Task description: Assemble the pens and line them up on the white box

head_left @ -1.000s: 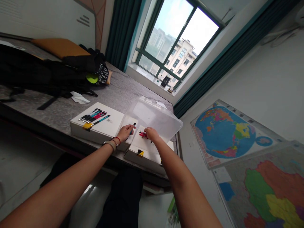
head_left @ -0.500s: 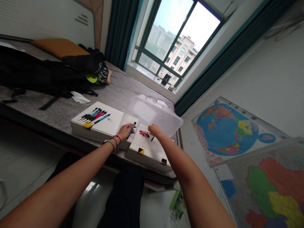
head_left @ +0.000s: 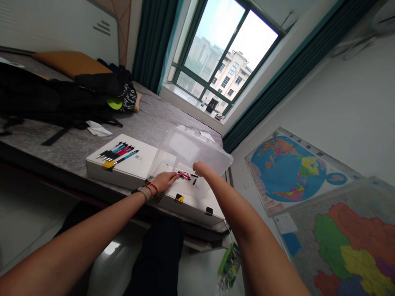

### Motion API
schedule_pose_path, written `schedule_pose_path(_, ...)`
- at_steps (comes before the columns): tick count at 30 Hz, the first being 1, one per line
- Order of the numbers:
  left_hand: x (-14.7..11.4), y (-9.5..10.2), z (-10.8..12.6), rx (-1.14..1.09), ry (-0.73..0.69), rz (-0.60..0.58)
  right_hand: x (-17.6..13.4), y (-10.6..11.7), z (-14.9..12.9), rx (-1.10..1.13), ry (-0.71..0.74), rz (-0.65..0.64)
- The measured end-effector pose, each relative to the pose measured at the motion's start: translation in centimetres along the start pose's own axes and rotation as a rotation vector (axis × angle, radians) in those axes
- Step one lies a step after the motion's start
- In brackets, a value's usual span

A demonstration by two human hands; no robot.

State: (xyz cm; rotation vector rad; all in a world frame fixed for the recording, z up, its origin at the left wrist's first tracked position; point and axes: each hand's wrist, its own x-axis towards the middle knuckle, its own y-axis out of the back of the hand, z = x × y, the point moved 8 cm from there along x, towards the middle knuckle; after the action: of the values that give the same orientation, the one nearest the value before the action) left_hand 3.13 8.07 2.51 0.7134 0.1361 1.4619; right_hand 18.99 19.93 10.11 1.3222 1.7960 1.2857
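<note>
My left hand (head_left: pixel 165 181), with a red cord and a band at the wrist, reaches over the left edge of the right white box (head_left: pixel 200 201). Its fingers are pinched together at the red pen parts (head_left: pixel 184 175); what they grip is too small to make out. My right hand (head_left: pixel 202 168) is curled closed above the same box, its fingertips and anything in them hidden. Small black pen parts (head_left: pixel 194 181) lie below it. On the left white box (head_left: pixel 143 155) rests a row of several pens (head_left: pixel 119 152), teal, red and black.
A translucent plastic bin (head_left: pixel 197 146) stands behind the right box. Black bags (head_left: pixel 61 96) and a crumpled tissue (head_left: pixel 98 128) lie on the grey table (head_left: pixel 148 107). World maps (head_left: pixel 290 168) hang on the right wall. A green packet (head_left: pixel 228 265) hangs below the table edge.
My left hand has lowered and moved right to the red pen parts. The teal pen it held is no longer visible. My right hand stays closed in nearly the same place. The view has shifted slightly.
</note>
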Motion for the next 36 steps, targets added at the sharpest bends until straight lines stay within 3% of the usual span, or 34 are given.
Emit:
schedule_pose_path(4, 0.0, -1.7, 0.8, 0.089, -0.066, -0.123, 0.5, -1.3, -3.8, -0.326, 0.133, -0.247)
schedule_pose_path(9, 0.6, -1.7, 0.2, 0.005, -0.047, -0.086, 1.2, -4.1, -10.2, -0.345, 0.327, -0.296)
schedule_pose_path(14, 1.0, -2.3, -0.3, 0.042, -0.047, -0.28, 1.0, -9.1, -13.5, -0.622, 0.491, -0.387)
schedule_pose_path(18, 1.0, -2.7, -0.9, 0.109, -0.005, -0.388, 1.3, -11.3, -14.5, -0.781, 0.608, -0.419)
schedule_pose_path(23, 1.1, -2.9, -1.4, 0.103, -0.03, -0.345, 1.9, -12.3, -14.4, -0.812, 0.629, -0.407)
schedule_pose_path(36, 1.4, -2.9, -2.3, -0.033, 0.082, -0.354, 1.1, -12.0, -15.4, -0.685, 0.585, -0.393)
